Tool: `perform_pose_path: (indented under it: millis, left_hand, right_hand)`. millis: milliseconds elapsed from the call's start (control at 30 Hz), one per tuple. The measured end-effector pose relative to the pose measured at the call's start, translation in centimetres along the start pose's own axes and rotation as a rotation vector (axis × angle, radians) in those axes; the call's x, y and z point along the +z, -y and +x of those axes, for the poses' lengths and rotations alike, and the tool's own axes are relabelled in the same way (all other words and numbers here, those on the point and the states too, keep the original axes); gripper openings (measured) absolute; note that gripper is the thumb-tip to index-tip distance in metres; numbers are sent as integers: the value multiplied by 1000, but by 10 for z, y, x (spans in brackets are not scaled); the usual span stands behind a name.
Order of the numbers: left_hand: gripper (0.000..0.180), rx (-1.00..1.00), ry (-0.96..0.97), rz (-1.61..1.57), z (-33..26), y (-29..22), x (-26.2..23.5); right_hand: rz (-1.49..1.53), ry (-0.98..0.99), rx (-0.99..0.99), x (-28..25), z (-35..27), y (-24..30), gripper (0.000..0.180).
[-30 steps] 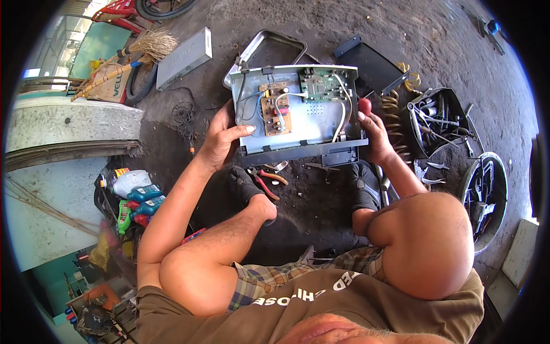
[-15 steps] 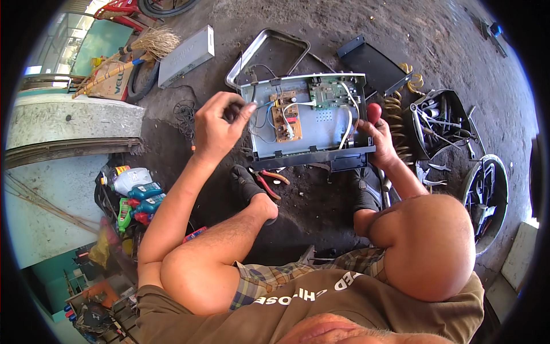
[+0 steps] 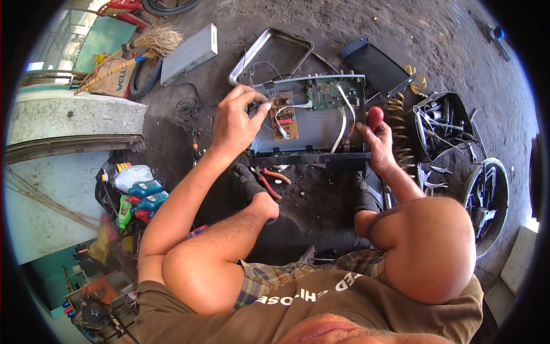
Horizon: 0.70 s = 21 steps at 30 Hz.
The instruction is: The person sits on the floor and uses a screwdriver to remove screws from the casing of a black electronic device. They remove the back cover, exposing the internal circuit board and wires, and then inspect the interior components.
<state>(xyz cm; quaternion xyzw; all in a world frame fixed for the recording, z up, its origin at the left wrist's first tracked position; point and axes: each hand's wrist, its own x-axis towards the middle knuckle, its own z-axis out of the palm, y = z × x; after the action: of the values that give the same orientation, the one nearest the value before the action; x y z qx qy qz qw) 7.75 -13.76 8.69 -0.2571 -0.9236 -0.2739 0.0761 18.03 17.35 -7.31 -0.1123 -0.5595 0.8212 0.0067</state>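
Observation:
An opened electronic box (image 3: 306, 132) with a metal tray is held up over the ground in front of me. Inside it are a brown circuit board (image 3: 293, 119), a green circuit board (image 3: 329, 94) and white ribbon cables (image 3: 341, 129). Over the box's left side, my left hand (image 3: 236, 121) pinches thin wires beside the brown board; its fingertips partly hide them. My right hand (image 3: 376, 143) grips the box's right edge. A red handle (image 3: 375, 118), apparently a screwdriver's, stands up between its thumb and fingers; the shaft is hidden.
Red-handled pliers (image 3: 271, 182) lie below the box. Beyond it are a metal frame (image 3: 264, 39) and a dark cover (image 3: 379, 66). To the right stand a coil spring (image 3: 396, 117) and a bin of tools (image 3: 444, 123). Plastic bottles (image 3: 148, 195) cluster at left.
My left hand has moved right and closed in on the brown board. The box has tilted and shifted slightly; my right hand keeps hold of its edge.

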Motion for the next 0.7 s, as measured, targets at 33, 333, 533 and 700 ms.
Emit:
perform_pose_path:
  millis: [33,333,533,700]
  left_hand:
    - [14,-6,27,49,1,1,1]
    - [20,-146,353,93,14,9,-28]
    - [20,-355,481,-144,18,28,-41]
    - [19,-549,403,-601,15,36,-38]
  right_hand:
    - [-32,-14,-16,0,0,0,22]
    - [-96,-56,-12,13,-4,20,26]
    - [-32,-30,56,9,3,25,28]
    - [7,-27,144,0,6,29,31]
